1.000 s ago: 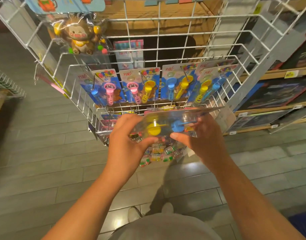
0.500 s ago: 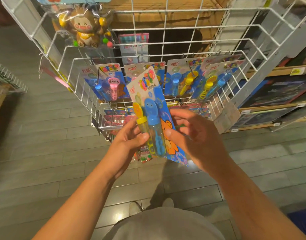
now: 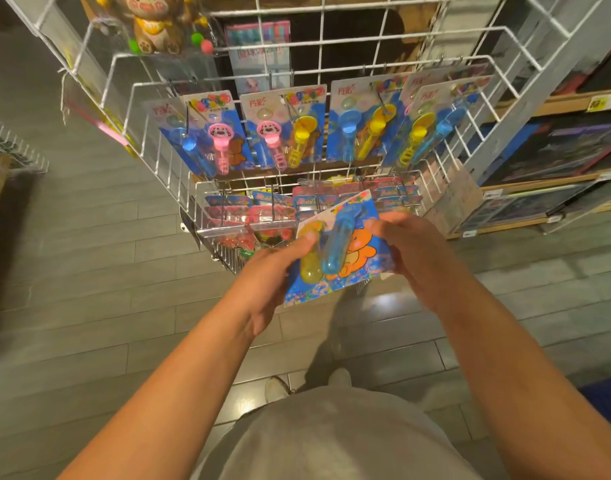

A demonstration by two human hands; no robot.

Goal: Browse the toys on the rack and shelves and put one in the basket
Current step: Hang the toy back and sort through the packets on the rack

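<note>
Since half a second ago you have lowered the bubble wand card point(image 3: 345, 258) and tipped it flatter, so its top edge now leans away from you toward the wire rack point(image 3: 331, 32) instead of standing nearly upright. Your left hand point(image 3: 272, 271) grips the card's left edge, thumb pressed on top of the yellow wand point(image 3: 311, 261) and the other fingers curled underneath. Your right hand point(image 3: 414, 258) holds the right edge, fingers curled round it with the thumb lying across the printed orange bear point(image 3: 361, 252). A blue wand point(image 3: 338, 244) sits in the blister just beside the yellow one, between your two thumbs. You hold the card in the air in front of the rack's lower tier, where red-and-blue carded toys point(image 3: 262, 216) hang on hooks; it touches none of them that you can see. One tier up, four more bubble wand cards point(image 3: 283, 129) hang side by side, with blue, pink and yellow wands. At the rack's top left hangs a bagged plush monkey point(image 3: 155, 22) with small coloured balls. To your right, wooden shelves point(image 3: 553, 188) carry flat dark boxes with price tags along the edges. Below, grey floor planks point(image 3: 89, 271) run under your shoes point(image 3: 276, 389), and a blue object point(image 3: 605, 396) shows at the lower right edge, too cropped to identify.
</note>
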